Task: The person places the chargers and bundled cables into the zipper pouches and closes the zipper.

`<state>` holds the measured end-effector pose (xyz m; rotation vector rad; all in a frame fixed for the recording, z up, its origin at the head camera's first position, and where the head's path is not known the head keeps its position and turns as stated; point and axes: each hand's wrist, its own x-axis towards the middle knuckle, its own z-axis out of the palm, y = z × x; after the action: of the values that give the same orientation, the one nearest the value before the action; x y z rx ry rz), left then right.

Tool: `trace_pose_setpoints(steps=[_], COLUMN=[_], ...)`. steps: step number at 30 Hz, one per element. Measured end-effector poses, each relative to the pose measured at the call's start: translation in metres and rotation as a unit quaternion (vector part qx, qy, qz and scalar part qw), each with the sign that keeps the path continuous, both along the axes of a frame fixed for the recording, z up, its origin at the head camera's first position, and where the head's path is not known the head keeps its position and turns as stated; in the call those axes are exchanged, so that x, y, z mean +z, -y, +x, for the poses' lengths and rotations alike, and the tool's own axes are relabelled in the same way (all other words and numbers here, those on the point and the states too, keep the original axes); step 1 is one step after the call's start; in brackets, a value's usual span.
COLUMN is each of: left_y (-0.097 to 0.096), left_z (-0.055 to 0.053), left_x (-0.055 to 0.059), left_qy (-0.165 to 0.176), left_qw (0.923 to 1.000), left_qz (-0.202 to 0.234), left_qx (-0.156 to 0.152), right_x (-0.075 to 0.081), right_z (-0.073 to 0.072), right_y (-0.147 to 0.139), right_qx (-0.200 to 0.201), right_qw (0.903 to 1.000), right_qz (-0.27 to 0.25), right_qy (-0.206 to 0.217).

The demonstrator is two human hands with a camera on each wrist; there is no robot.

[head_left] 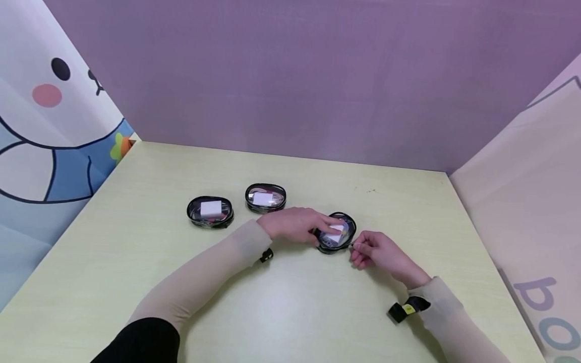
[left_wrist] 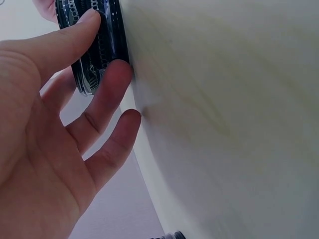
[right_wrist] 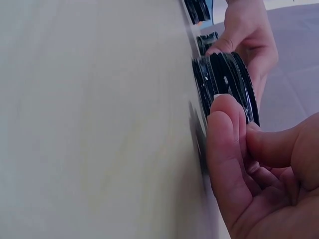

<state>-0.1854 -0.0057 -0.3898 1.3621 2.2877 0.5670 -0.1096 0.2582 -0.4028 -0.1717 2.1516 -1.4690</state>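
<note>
A small oval case [head_left: 325, 243] with black rims and a clear top lies on the table, a white piece and cables showing inside. My left hand [head_left: 297, 225] holds it from the left, fingers over the top and thumb against its side, where rows like zipper teeth show in the left wrist view. At the case's lower right edge my right hand [head_left: 380, 252] pinches a small dark tab, like a zipper pull, between thumb and forefinger. Those fingertips mostly hide the tab in the right wrist view, close against the case's side [right_wrist: 224, 74].
Two similar oval cases stand to the left, one [head_left: 211, 212] at far left, the other [head_left: 265, 197] just behind my left hand. The pale table [head_left: 281, 312] meets a purple backdrop [head_left: 295, 80] at the back. Printed cloths hang at both sides.
</note>
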Motion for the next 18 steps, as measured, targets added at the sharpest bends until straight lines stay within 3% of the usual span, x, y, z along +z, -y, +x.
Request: trace_pose_setpoints(steps=[11, 18], left_y=[-0.001, 0.000], left_z=[-0.001, 0.000], left_x=[-0.001, 0.001], left_qy=[-0.010, -0.010], left_qw=[0.9999, 0.9999], left_qz=[-0.006, -0.012], left_qx=[0.000, 0.002], right_x=[-0.002, -0.001], right_z=[0.010, 0.017], right_y=[0.012, 0.024], right_qx=[0.030, 0.023], right_qw=[0.9995, 0.9997], right_qz=[-0.010, -0.005], right_qy=[0.008, -0.008])
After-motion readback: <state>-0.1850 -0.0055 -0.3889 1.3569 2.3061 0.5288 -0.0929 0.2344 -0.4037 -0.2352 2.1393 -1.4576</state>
